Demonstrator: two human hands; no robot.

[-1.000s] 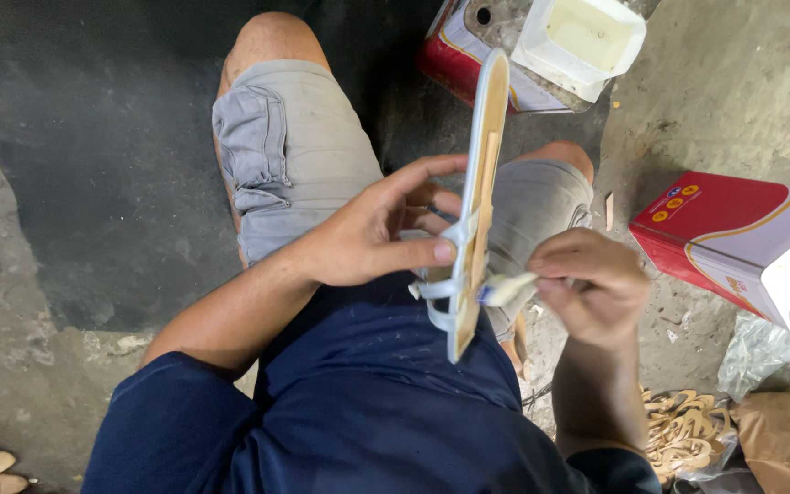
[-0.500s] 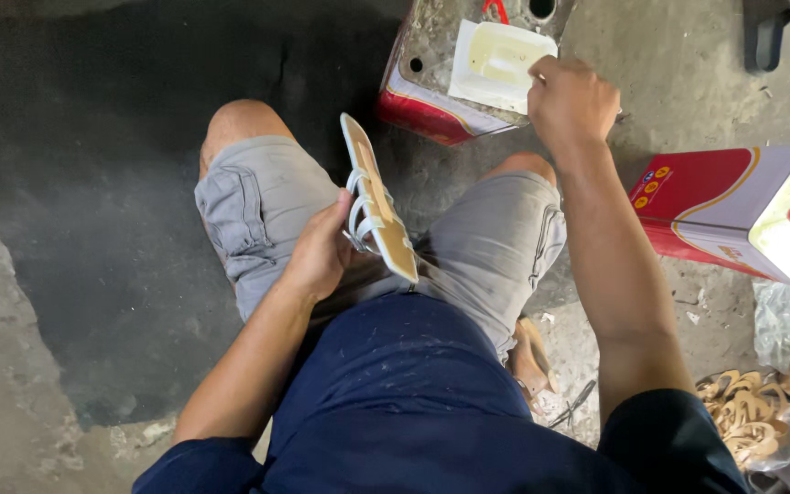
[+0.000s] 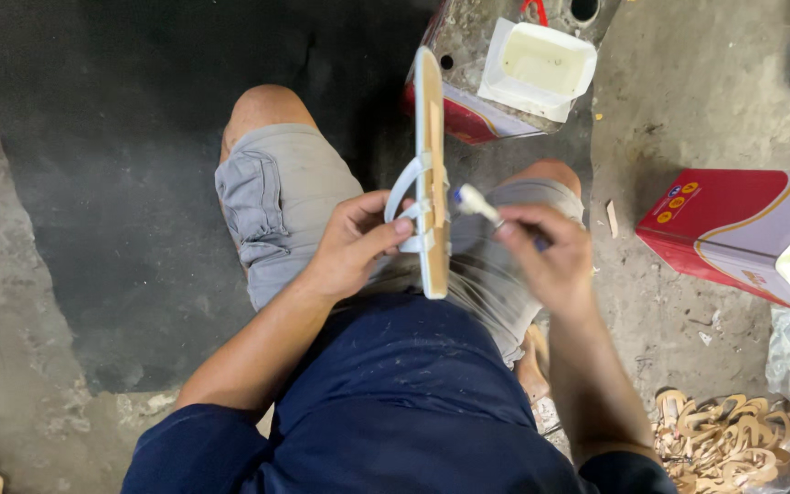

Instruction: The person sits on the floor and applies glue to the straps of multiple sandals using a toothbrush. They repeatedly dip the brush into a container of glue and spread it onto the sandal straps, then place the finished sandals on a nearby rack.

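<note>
While left hand (image 3: pixel 354 242) grips sandal (image 3: pixel 431 174); red-white box (image 3: pixel 747 233) rightward

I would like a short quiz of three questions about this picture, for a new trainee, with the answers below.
1. True or false: the left hand holds the sandal sole on its edge, fingers at the white straps.
2. What does the right hand hold? A) scissors B) a small brush C) a hammer
3. Fill in: the white tub rests on top of a ____ can.

Key: 1 true. 2 B, its pale tip is close to the sole. 3 metal; the can has red sides.
</note>
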